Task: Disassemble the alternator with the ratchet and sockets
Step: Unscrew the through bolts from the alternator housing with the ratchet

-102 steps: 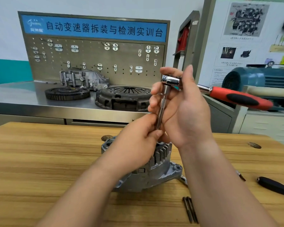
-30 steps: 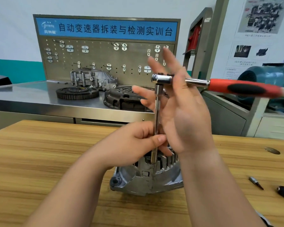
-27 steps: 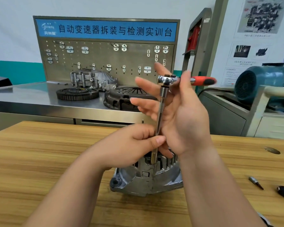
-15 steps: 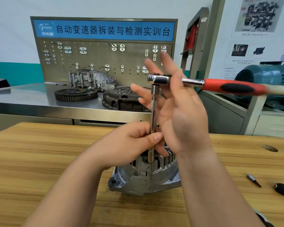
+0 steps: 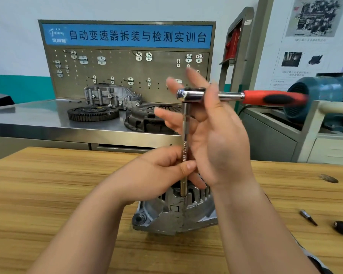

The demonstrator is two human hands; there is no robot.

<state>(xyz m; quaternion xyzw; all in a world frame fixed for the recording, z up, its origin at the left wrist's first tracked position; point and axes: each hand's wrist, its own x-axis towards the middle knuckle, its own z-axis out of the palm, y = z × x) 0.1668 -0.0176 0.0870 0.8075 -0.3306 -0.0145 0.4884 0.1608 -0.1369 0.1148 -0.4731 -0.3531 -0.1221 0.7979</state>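
The grey cast-metal alternator (image 5: 176, 216) sits on the wooden table (image 5: 48, 184), a steel extension bar (image 5: 185, 135) upright in its top under a red-handled ratchet (image 5: 273, 97). The left hand (image 5: 156, 175) pinches the bar low down. The right hand (image 5: 220, 143), fingers straight and splayed, touches the ratchet's head.

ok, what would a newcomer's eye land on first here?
The red-handled ratchet sits level at centre frame, on top of a long extension bar that drops straight into the alternator on the wooden table. The left hand pinches the bar low down, and the right hand is splayed at the ratchet head. Behind them stands a pegboard with a blue banner.
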